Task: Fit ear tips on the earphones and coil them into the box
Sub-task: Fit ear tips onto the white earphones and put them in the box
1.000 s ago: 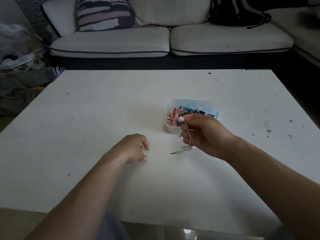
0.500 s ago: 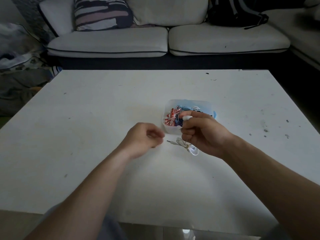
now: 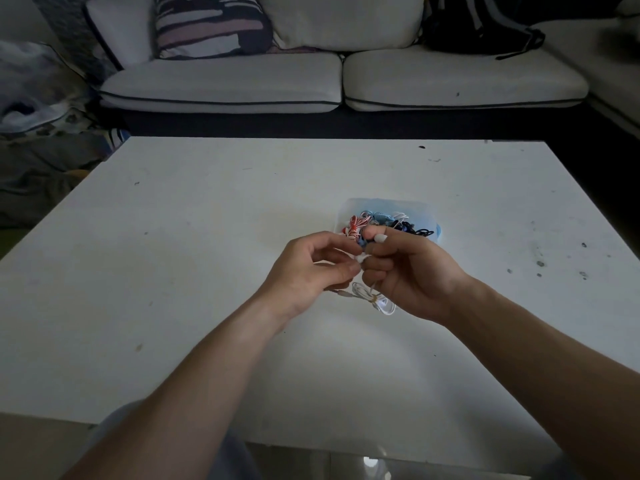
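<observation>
A big white table [image 3: 173,271] is seen in the middle, and small dark spots are dotted over it. Behind it a white sofa [image 3: 221,81] with dark lines along its edges is set. A striped pillow [image 3: 211,26] is leaned on the sofa's back. A black bag [image 3: 478,26] is laid on the right seat. Crumpled cloth [image 3: 38,109] is piled on the left.
</observation>
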Demonstrator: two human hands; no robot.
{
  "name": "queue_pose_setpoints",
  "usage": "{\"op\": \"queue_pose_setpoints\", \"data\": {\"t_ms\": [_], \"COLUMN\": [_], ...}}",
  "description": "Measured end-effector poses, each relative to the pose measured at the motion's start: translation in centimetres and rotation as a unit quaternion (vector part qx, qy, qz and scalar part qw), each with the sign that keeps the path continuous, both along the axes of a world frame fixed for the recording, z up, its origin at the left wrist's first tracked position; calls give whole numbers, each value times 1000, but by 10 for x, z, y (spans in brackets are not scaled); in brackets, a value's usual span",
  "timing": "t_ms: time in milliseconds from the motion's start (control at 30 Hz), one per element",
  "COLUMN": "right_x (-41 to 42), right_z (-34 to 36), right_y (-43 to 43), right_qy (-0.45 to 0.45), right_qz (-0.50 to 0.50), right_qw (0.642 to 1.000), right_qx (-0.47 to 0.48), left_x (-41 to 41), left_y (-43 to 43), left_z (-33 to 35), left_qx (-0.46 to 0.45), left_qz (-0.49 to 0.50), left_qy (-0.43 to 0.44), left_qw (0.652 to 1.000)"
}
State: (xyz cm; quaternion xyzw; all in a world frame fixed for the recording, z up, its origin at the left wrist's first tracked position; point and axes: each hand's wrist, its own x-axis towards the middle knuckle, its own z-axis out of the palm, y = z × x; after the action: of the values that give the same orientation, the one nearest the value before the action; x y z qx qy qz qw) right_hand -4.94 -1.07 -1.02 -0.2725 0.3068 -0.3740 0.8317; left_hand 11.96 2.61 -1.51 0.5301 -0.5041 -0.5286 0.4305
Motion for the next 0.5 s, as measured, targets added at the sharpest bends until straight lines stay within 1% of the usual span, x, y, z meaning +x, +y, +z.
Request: {"op": "queue_pose_setpoints", "data": {"t_ms": [133, 200, 333, 500], "right_x": [2, 2, 1, -1], "right_z": [-1, -2, -1, -2], "right_y": [0, 0, 0, 0], "right_qy": [-14, 2, 55, 173], "right_qz": [2, 3, -11, -19], "right_qw": [1000, 1000, 997, 975], "right_qx": [14, 6, -46, -138], "left_x": [-4, -6, -4, 0], "left_y": [-2, -3, -3, -4], "left_z": [-4, -4, -2, -1], "left_qx": [0, -3, -8, 0], "left_qz": [13, 24, 41, 65], "left_qy": [-6, -14, -27, -28], "left_qw": [1000, 1000, 999, 998]}}
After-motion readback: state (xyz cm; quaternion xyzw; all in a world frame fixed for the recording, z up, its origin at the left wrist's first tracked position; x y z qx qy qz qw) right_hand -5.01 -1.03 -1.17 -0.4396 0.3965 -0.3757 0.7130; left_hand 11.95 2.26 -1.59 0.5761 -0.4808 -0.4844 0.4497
